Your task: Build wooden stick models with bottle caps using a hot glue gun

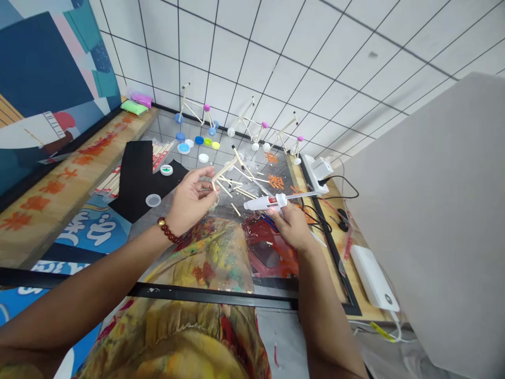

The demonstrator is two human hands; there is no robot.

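Note:
My left hand (196,198) pinches a small frame of pale wooden sticks (228,167) above the glass tabletop. Dark tips show on some of its sticks. My right hand (291,225) is wrapped round a white glue gun (265,202), its nozzle pointing left toward the frame and a clear glue stick (302,195) jutting from its back. Loose sticks and small scraps lie below the two hands. Whether the nozzle touches the frame I cannot tell.
Several stick models on bottle caps, one with a pink ball (206,107), line the tiled wall. Loose caps (203,157) lie before them. Black card (136,173) and packed sticks (108,181) are left; a power strip (315,171) with cables and a white power bank (374,278) are right.

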